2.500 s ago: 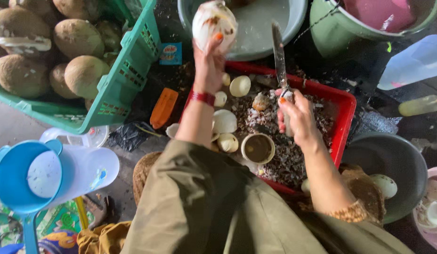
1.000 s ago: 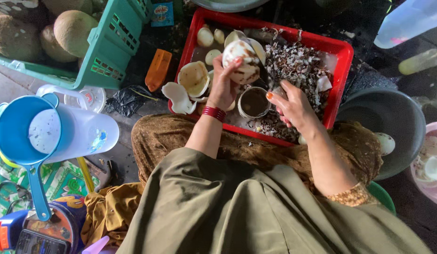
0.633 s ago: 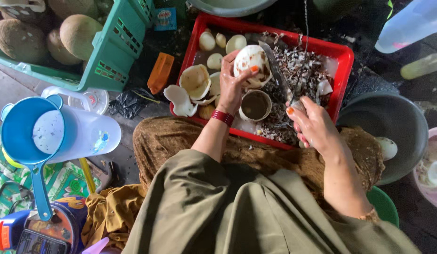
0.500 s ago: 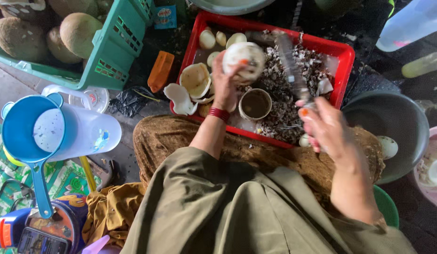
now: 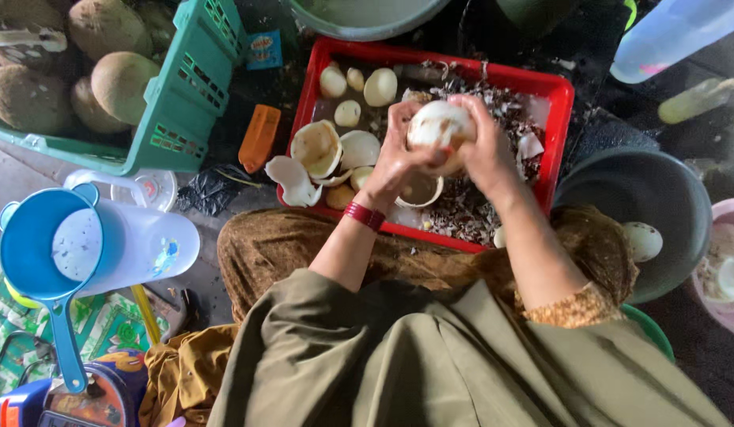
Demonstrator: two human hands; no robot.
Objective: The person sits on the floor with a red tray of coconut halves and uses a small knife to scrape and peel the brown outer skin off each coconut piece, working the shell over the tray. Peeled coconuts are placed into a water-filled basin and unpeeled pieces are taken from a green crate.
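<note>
Overhead, a pale peeled coconut (image 5: 440,126) was gripped between both hands above the red tray (image 5: 558,119). It was cupped from one side by the left hand (image 5: 395,154) and clasped from the other by the right hand (image 5: 486,150). Shell halves (image 5: 318,149) and scraps (image 5: 470,213) were strewn in the tray; husked coconuts (image 5: 106,55) were heaped in a green crate (image 5: 185,103) well apart.

I see loose olive-green sleeves on both arms, the right one ending in a mustard patterned cuff (image 5: 576,304). A dark red band (image 5: 365,215) circles the left wrist. Over the lap lies a brown patterned cloth (image 5: 280,245), and the fingernails are painted orange
</note>
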